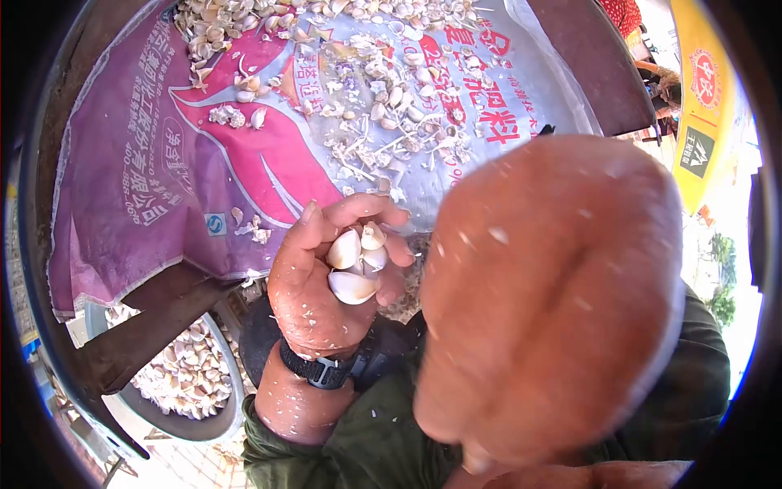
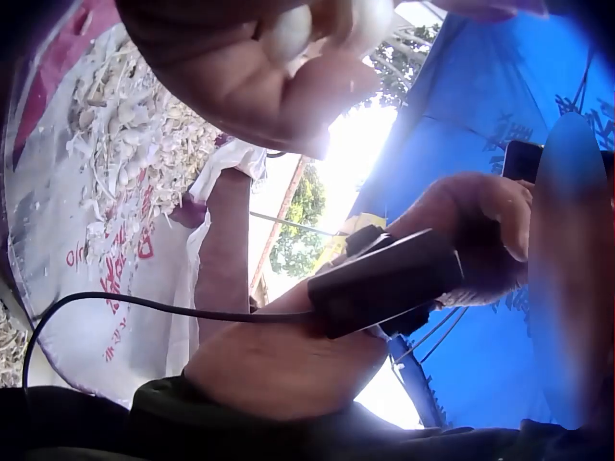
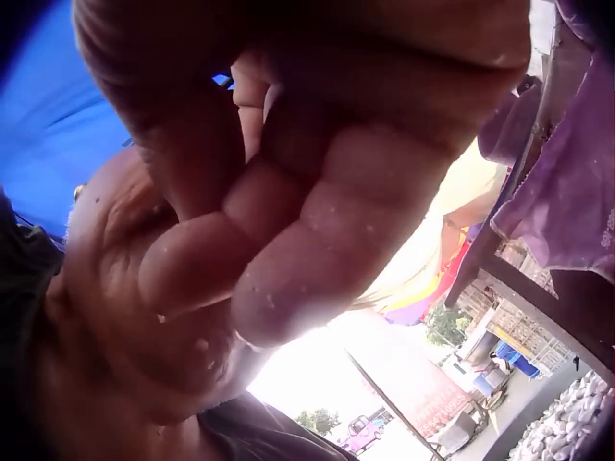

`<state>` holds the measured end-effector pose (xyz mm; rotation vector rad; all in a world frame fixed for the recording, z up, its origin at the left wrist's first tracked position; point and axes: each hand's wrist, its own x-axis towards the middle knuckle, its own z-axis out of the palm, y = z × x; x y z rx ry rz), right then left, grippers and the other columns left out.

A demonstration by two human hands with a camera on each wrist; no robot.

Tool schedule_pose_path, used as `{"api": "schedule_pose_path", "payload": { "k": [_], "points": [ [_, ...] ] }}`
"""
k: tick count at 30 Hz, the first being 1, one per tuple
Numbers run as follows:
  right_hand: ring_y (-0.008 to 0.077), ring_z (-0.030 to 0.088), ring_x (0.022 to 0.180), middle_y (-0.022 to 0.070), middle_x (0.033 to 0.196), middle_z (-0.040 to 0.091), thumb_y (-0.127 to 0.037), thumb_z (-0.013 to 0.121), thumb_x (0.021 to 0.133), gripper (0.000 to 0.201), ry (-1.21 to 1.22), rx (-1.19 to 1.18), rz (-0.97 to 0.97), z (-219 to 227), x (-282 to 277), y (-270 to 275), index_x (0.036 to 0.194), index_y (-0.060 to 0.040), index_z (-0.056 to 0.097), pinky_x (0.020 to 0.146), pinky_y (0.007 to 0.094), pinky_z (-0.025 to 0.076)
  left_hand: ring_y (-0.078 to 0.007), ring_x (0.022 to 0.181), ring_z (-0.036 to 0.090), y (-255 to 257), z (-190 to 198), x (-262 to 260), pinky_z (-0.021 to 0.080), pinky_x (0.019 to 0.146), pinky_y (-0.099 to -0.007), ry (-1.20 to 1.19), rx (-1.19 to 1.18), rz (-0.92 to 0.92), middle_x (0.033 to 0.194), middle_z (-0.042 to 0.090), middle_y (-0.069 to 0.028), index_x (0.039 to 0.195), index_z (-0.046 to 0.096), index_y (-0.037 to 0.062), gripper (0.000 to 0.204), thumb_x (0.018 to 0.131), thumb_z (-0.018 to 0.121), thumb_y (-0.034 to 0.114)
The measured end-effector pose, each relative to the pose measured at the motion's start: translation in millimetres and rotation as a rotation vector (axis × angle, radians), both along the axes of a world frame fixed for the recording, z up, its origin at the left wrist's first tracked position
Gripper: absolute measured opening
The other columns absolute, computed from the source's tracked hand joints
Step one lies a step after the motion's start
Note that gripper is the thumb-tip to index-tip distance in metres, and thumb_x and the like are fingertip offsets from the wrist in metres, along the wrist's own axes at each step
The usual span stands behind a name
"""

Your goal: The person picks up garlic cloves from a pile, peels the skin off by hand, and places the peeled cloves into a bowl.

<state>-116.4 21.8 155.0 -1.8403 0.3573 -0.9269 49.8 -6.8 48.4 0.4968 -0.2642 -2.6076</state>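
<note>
In the head view my left hand, palm up with fingers curled, holds several whitish garlic cloves. The left wrist view shows part of this hand from close by, with pale cloves between the fingers. My right hand is raised close to the head camera, blurred and large, its back toward the lens. From the right wrist its fingers look curled inward, and no object shows between them. Small white flecks of skin stick to both hands.
A purple and silver fertilizer sack covers the table, with a heap of garlic cloves and scattered skins on it. Below left stands a tub of cloves beside a brown table beam. A blue canopy hangs overhead.
</note>
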Motion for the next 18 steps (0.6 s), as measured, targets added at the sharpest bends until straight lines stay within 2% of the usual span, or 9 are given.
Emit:
{"api": "schedule_pose_path", "payload": {
  "k": [2,3,5,7,10,11,12,14,18],
  "points": [
    [0.0198,0.067,0.074,0.0095,0.084,0.069,-0.016,0.070,0.086,0.013,0.242,-0.156,-0.164,-29.1,-4.2,-21.0,0.084,-0.0034,0.072,0.063,0.0323,0.054,-0.0228,0.077,0.063,-9.4,23.4,-6.6,0.045,0.050,-0.0313,-0.249,0.271,0.018,0.099,0.065,-0.0157,0.109,0.062,-0.0007,0.053,0.097,0.039,0.046],
    [0.0199,0.068,0.078,0.0087,0.087,0.070,-0.017,0.073,0.083,0.014,0.374,0.002,-0.232,-37.4,-13.8,-31.2,0.087,-0.0034,0.072,0.063,0.0330,0.054,-0.0241,0.077,0.064,4.1,-18.9,3.7,0.046,0.050,-0.0321,0.096,-0.008,0.112,0.102,0.064,-0.0165,0.113,0.061,-0.0007,0.051,0.097,0.041,0.043],
    [0.0151,0.067,0.063,0.0095,0.071,0.068,-0.010,0.068,0.083,0.011,0.515,0.211,-0.498,-35.4,-13.1,-50.1,0.088,-0.0011,0.067,0.057,0.0281,0.051,-0.0246,0.081,0.062,2.0,-27.0,8.8,0.047,0.048,-0.0319,0.112,-0.007,0.132,0.104,0.061,-0.0176,0.111,0.060,-0.0013,0.044,0.097,0.043,0.037],
    [0.0158,0.067,0.062,0.0099,0.070,0.067,-0.014,0.066,0.085,0.014,0.503,0.110,-0.658,-63.1,-19.5,-85.5,0.091,-0.0013,0.068,0.059,0.0283,0.051,-0.0253,0.081,0.059,0.3,-31.7,9.9,0.047,0.045,-0.0307,0.153,0.013,0.146,0.106,0.055,-0.0194,0.109,0.059,-0.0021,0.037,0.095,0.046,0.030],
    [0.0205,0.068,0.065,0.0121,0.076,0.069,-0.019,0.060,0.089,0.022,0.671,-0.017,-0.768,-116.2,-27.7,-152.8,0.102,-0.0040,0.067,0.060,0.0345,0.052,-0.0251,0.081,0.059,-2.6,-34.5,10.0,0.047,0.045,-0.0297,0.178,-0.026,0.060,0.106,0.055,-0.0196,0.108,0.059,-0.0026,0.037,0.094,0.047,0.030],
    [0.0247,0.069,0.072,0.0118,0.078,0.069,-0.019,0.057,0.089,0.022,0.867,-0.086,-0.794,-124.0,-27.1,-170.4,0.102,-0.0044,0.067,0.066,0.0362,0.053,-0.0245,0.078,0.059,-3.5,-34.6,9.6,0.047,0.045,-0.0286,0.170,-0.047,0.047,0.103,0.057,-0.0198,0.106,0.058,-0.0040,0.037,0.094,0.047,0.029],
    [0.0268,0.069,0.081,0.0121,0.083,0.070,-0.021,0.057,0.088,0.022,0.927,-0.301,-0.841,-154.9,-31.8,-195.7,0.100,-0.0061,0.068,0.071,0.0375,0.054,-0.0245,0.078,0.059,-3.6,-33.2,9.4,0.047,0.045,-0.0286,0.166,-0.051,0.053,0.103,0.057,-0.0198,0.106,0.058,-0.0040,0.037,0.094,0.047,0.029],
    [0.0292,0.067,0.087,0.0136,0.096,0.070,-0.015,0.060,0.087,0.019,1.066,-0.394,-0.789,-157.7,-21.8,-206.1,0.101,-0.0071,0.069,0.077,0.0377,0.053,-0.0238,0.075,0.060,-3.1,-30.3,10.1,0.046,0.044,-0.0281,0.062,-0.025,0.047,0.100,0.058,-0.0192,0.105,0.058,-0.0050,0.036,0.094,0.048,0.028],
    [0.0295,0.067,0.088,0.0126,0.096,0.070,-0.015,0.062,0.084,0.021,1.260,-0.240,-0.809,-165.9,-15.4,-215.9,0.102,-0.0077,0.069,0.077,0.0378,0.053,-0.0220,0.075,0.060,-2.9,-31.1,10.2,0.045,0.045,-0.0278,0.054,-0.021,0.042,0.098,0.060,-0.0171,0.105,0.057,-0.0036,0.031,0.095,0.047,0.024]
  ]
}}
